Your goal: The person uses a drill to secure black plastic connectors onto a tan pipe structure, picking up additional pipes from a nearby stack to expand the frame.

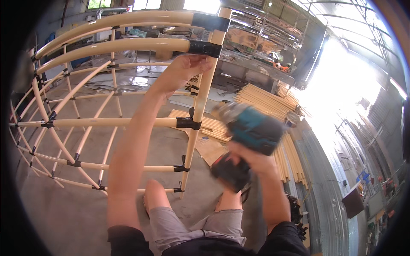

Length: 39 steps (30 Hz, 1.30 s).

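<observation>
My right hand (pixel 252 157) is wrapped round the handle of a teal and black cordless drill (pixel 258 128). The drill is blurred, and its nose points up and left toward an upright beige pipe (pixel 207 81), apart from it. Close under a black pipe joint (pixel 205 48), my left hand (pixel 188 70) has its fingers bent together against the upright pipe. Whatever those fingertips hold, if anything, cannot be made out. From that joint a curved beige pipe (pixel 124 48) runs left. Another black joint (pixel 188 123) sits lower on the upright.
A rack frame of beige pipes (pixel 77 121) spreads across the left side. Stacks of beige pipes (pixel 265 102) lie on the floor to the right, beside long metal lengths (pixel 324 179). Behind the upright stands a cluttered workbench (pixel 256 68). A flat cardboard piece (pixel 209 149) lies near my legs.
</observation>
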### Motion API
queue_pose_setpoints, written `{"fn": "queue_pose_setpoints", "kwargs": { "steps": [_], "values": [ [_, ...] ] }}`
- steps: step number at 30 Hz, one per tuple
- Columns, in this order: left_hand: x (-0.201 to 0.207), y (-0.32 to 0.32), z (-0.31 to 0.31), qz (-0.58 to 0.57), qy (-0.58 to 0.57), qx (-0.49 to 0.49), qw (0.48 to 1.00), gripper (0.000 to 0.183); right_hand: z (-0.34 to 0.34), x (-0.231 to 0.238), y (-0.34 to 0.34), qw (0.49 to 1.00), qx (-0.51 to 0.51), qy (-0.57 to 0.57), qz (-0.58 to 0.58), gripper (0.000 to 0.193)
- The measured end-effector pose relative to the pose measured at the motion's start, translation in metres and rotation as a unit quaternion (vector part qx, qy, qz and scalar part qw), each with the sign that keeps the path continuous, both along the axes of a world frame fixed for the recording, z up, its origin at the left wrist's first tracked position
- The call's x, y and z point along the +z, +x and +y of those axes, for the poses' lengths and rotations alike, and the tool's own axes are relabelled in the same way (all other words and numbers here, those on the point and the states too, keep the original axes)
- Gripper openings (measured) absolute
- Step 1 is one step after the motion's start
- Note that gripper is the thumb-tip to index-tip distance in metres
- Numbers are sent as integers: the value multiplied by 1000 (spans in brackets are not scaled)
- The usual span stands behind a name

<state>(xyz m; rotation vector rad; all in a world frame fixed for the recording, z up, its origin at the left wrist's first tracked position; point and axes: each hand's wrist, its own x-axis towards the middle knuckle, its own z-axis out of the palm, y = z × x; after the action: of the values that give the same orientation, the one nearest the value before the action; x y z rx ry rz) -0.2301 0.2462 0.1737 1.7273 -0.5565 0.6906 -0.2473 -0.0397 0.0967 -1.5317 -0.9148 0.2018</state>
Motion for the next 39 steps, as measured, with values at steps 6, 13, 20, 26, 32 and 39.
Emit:
{"fn": "queue_pose_setpoints", "kwargs": {
  "steps": [6, 13, 20, 26, 32, 39],
  "values": [
    [17, -8, -3, 114, 132, 88, 981, 43, 121, -61, -16, 829, 325, -40, 454, 29],
    [23, -12, -10, 128, 163, 120, 971, 42, 185, -45, 24, 727, 402, 71, 552, 23],
    [27, -8, -28, 123, 150, 145, 970, 34, 189, -44, 1, 742, 433, 50, 509, 23],
    [35, 7, -44, 114, 273, 205, 933, 35, 170, -46, 35, 750, 371, 105, 538, 24],
    [33, 7, -40, 178, 205, 192, 943, 38, 175, -71, -26, 750, 430, -35, 501, 24],
    [45, 2, -82, 185, 167, 266, 931, 14, 150, -193, -44, 683, 385, -72, 616, 19]
  ]
}}
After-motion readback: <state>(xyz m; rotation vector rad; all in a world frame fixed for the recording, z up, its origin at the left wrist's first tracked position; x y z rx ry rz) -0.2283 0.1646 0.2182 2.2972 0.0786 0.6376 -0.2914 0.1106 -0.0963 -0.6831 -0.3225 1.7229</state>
